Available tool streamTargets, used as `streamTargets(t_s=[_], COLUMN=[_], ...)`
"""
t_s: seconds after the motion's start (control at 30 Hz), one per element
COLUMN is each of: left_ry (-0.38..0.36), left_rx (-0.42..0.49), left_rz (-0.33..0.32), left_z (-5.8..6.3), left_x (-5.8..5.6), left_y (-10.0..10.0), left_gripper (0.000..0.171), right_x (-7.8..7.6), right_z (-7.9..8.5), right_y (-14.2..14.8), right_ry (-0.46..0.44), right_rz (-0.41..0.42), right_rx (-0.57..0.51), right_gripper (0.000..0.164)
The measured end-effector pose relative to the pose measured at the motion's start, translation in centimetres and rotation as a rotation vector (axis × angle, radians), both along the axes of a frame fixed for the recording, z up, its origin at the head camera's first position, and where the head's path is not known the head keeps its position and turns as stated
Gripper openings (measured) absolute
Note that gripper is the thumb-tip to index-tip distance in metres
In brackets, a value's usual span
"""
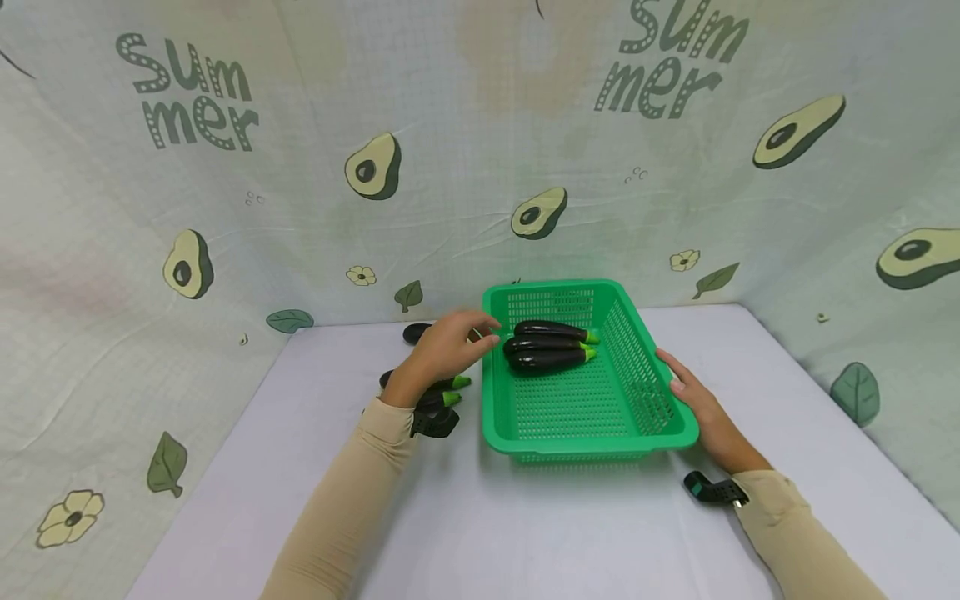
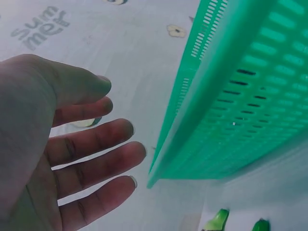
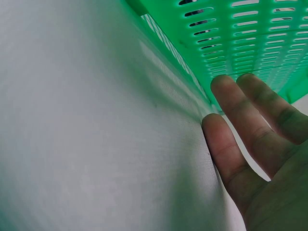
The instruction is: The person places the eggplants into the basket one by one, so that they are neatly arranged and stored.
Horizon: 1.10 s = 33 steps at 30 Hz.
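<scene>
Three dark eggplants (image 1: 551, 360) with green stems lie side by side at the upper left inside a green slotted basket (image 1: 585, 444). My left hand (image 1: 450, 346) hovers by the basket's left rim, its fingers loosely bent and holding nothing. In the left wrist view a gap separates those fingers (image 2: 98, 166) from the basket wall (image 2: 269, 72). More eggplants (image 1: 415, 332) lie on the table beneath and behind the left hand, partly covered by it. My right hand (image 1: 705, 408) rests against the basket's right side, and the right wrist view has its extended fingers (image 3: 231, 101) at the slotted wall.
A white-covered table (image 1: 540, 533) carries the basket. Behind and around it hangs a pale cloth (image 1: 450, 100) printed with avocados, leaves and lettering. Green stems (image 1: 452, 398) of the loose eggplants point toward the basket's left side.
</scene>
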<state>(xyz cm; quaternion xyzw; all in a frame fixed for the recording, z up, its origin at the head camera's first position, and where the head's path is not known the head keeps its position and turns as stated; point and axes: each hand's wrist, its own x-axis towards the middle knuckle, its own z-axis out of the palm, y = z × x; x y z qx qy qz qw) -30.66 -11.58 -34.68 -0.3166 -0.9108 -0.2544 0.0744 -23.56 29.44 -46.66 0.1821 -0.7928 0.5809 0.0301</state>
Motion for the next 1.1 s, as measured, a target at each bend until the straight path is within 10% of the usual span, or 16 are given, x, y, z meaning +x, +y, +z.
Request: streamTargets(t_s=[1.1], left_ry=[-0.205], left_rx=[0.176], left_rz=[0.219], left_z=[-4.9], left_x=[2.3], left_y=[-8.7], left_gripper=[0.029], right_x=[0.0], right_z=[-0.3], right_y=[0.1], right_ry=[0.042], right_rz=[-0.007], right_rx=[0.02], right_gripper=[0.052])
